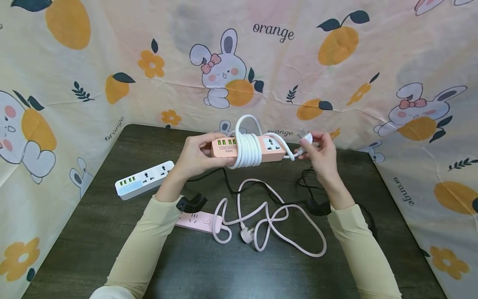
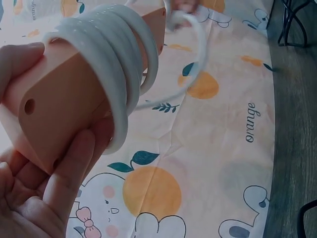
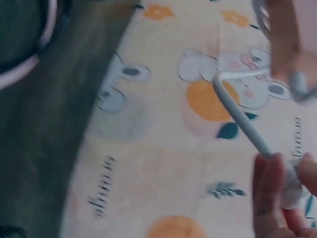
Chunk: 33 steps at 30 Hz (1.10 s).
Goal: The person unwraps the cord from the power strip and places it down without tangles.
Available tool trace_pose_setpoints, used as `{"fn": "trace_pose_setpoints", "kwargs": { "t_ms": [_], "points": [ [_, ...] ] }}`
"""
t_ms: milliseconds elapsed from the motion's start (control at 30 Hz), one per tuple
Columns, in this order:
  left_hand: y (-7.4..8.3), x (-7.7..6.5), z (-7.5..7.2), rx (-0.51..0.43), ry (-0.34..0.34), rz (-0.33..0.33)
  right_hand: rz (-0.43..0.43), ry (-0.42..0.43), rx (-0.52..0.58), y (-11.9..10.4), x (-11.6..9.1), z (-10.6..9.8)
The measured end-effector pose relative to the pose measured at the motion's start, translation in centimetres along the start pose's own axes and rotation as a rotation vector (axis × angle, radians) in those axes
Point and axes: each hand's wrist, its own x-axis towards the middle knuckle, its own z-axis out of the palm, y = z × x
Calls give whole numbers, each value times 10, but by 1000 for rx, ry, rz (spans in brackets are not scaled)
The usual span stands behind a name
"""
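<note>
My left hand [image 1: 196, 155] grips the left end of an orange power strip [image 1: 274, 155] and holds it up over the table. A white cord [image 1: 249, 150] is wound several times around the strip's middle, with loose loops standing above it and at its right end. In the left wrist view the thumb and fingers clasp the orange body [image 2: 64, 104] beside the coils. At the strip's right, my right hand [image 1: 320, 151] pinches the cord's white plug [image 1: 307, 138], its metal prongs pointing up and left. In the right wrist view, cord runs from the plug [image 3: 292, 186] toward the strip.
On the dark table [image 1: 209, 270] lie a white power strip [image 1: 145, 180] at left and a pink power strip [image 1: 199, 221] nearer the front. The pink cord [image 1: 298, 245] spreads loosely in the middle, crossing a black cable [image 1: 257, 182]. Behind hangs a printed cloth [image 1: 149, 108].
</note>
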Motion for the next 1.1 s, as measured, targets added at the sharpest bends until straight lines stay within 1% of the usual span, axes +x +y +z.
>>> {"fn": "trace_pose_setpoints", "kwargs": {
  "t_ms": [133,233,300,333,367,433,533,600,633,667,733,833,867,900,933,967,1033,1067,1100],
  "points": [
    [-2,0,-1,-4,-12,-15,-246,33,196,-24,12,-7],
    [-6,1,-3,17,-10,-6,-393,42,329,-45,12,-14],
    [-8,1,-5,48,5,-1,-446,37,392,-60,6,-19],
    [-9,1,-5,67,19,2,-467,18,424,-66,1,-22],
    [-10,1,-6,82,36,4,-486,-13,446,-72,-4,-25],
    [-11,2,-8,103,69,0,-505,-113,487,-79,-16,-31],
    [-12,2,-11,118,118,5,-508,-338,441,-78,-32,-40],
    [-12,3,-12,117,147,12,-461,-472,345,-71,-40,-46],
    [-11,4,-13,120,160,18,-428,-518,252,-66,-43,-48],
    [-11,5,-14,124,171,23,-383,-544,139,-60,-45,-49],
    [-9,6,-15,120,185,28,-281,-561,-118,-48,-48,-49],
    [-5,6,-17,89,179,25,-134,-527,-479,-26,-43,-44],
    [-4,6,-18,78,170,22,-87,-494,-553,-19,-39,-42],
    [-3,6,-18,63,156,18,-59,-450,-608,-12,-34,-40],
    [-2,6,-18,45,137,9,-34,-393,-635,-6,-28,-39],
    [-2,6,-18,31,117,1,-10,-320,-637,0,-21,-39],
    [-2,5,-19,4,73,-19,18,-137,-578,6,-8,-40],
    [-2,4,-19,-3,54,-27,29,-35,-496,7,0,-41],
    [-3,3,-19,-14,38,-37,22,62,-405,7,7,-42]
  ]
}}
